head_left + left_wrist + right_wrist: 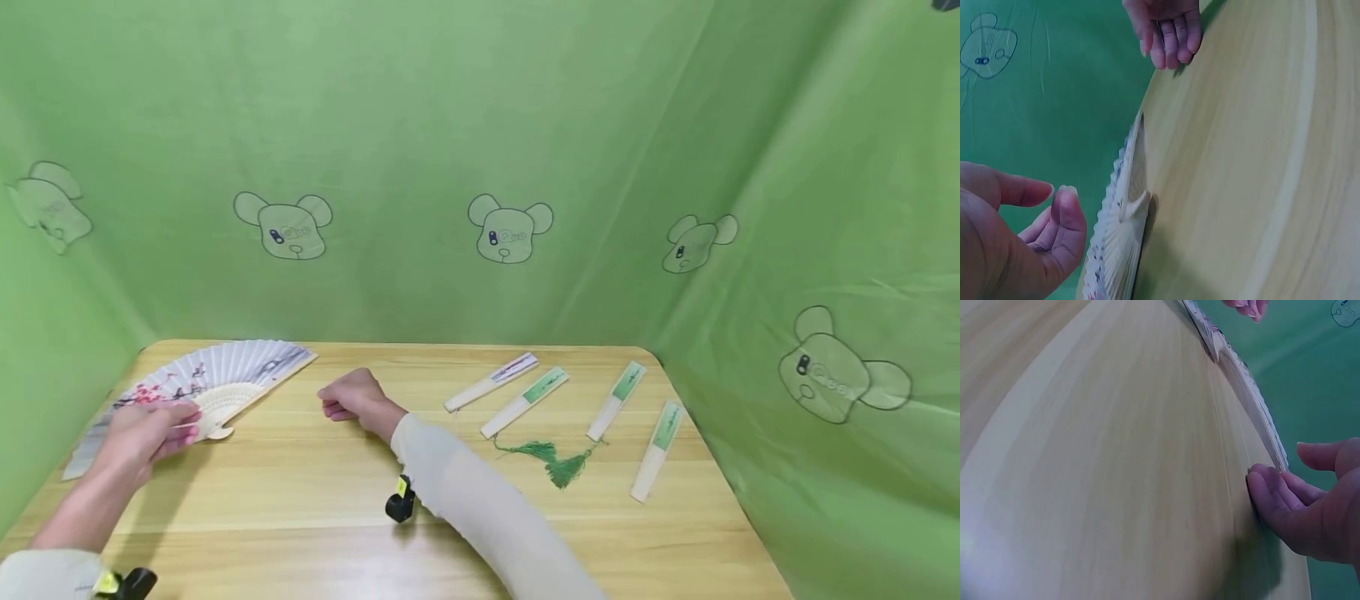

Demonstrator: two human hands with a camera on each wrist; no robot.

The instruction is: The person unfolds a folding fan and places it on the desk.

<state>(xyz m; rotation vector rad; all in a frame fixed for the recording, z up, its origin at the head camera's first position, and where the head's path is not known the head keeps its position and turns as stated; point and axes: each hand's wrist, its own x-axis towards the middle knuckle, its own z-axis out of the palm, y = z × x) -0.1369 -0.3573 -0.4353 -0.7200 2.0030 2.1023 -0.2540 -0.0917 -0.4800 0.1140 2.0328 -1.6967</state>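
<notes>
A folding fan lies spread at the table's far left, its pale leaf printed with red blossoms and grey shapes. Over the fan's lower part hovers my left hand. In the left wrist view, that hand's fingers are loosely bent, thumb apart from them, with nothing between. My right hand is off the fan's right end, just above the table. Seen from the right wrist, this hand has relaxed, bent fingers and a raised thumb, and holds nothing. The fan's pivot end points toward the table front.
Several folded fans lie on the right: one with a purple-grey leaf, others with green leaves. Green tassels trail from two of them. A green curtain surrounds the wooden table.
</notes>
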